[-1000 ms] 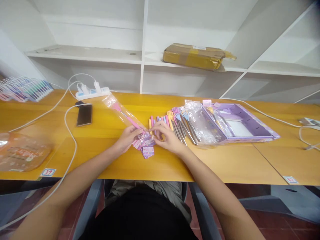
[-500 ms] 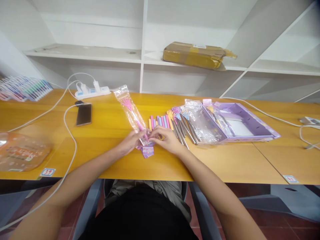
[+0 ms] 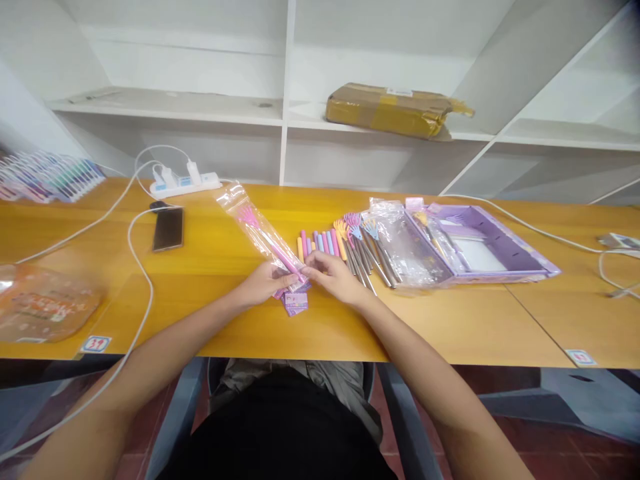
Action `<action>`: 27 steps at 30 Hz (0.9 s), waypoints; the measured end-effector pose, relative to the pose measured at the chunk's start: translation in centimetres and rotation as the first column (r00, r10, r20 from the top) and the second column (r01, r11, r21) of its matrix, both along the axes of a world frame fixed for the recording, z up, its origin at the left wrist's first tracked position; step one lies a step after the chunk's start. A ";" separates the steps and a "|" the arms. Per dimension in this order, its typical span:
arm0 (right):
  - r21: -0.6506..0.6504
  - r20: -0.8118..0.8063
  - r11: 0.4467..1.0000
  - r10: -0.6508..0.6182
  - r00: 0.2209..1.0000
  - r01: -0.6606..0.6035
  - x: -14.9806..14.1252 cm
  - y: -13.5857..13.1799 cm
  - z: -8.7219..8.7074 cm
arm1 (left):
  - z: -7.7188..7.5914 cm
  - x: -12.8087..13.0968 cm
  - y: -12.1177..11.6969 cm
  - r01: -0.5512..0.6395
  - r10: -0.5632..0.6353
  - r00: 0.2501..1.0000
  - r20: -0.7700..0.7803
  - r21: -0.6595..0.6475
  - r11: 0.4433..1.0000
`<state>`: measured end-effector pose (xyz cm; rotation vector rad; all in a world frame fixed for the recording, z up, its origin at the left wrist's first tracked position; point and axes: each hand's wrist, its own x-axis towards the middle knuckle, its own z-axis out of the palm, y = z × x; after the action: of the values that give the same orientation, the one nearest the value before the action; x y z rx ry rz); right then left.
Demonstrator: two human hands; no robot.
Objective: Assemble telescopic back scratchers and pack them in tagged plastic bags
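A pink back scratcher (image 3: 273, 244) with a hand-shaped head lies inside a clear plastic bag (image 3: 231, 197), slanting away to the far left. My left hand (image 3: 264, 283) is closed on the bag near the handle end, thumb on top. At that same end my right hand (image 3: 332, 275) pinches the bag's corner between thumb and fingers. Small purple printed cards (image 3: 296, 304) lie on the table just under the bag. Several coloured handle tubes (image 3: 320, 243) lie beyond my right hand, beside several back scratchers (image 3: 365, 247) with metal rods and coloured heads.
A purple open box (image 3: 505, 267) with a bagged item stands at the right, clear plastic bags (image 3: 400, 247) against it. Left are a phone (image 3: 169, 229), a power strip (image 3: 186, 185), a white cable and an orange bag (image 3: 50, 303). A taped carton (image 3: 387, 110) sits on the shelf.
The bag's far end has swung left and nearer, so the bag slants more. My right hand has closed in on the bag's near corner; my left hand has shifted slightly.
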<state>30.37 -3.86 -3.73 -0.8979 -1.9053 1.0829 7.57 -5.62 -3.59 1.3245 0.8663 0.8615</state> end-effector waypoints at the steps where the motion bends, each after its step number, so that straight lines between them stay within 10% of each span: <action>1: -0.024 0.004 1.000 0.016 1.000 -0.015 0.0 0.0 0.0 | 0.0 0.0 0.0 0.024 -0.024 1.000 -0.009 0.001 1.000; 20: 0.009 0.107 0.998 0.060 0.992 -0.062 0.1 -0.1 0.3 | -0.9 -0.1 0.5 0.079 -0.069 0.994 -0.090 0.108 0.991; 27: -0.163 -0.121 0.975 0.135 0.983 -0.154 0.4 0.1 0.2 | 0.1 -0.6 0.1 0.253 -0.248 0.967 -0.060 0.081 0.964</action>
<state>30.81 -3.80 -3.55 -0.7847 -1.8295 1.3726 6.96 -5.53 -3.51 1.5012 0.6862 0.6767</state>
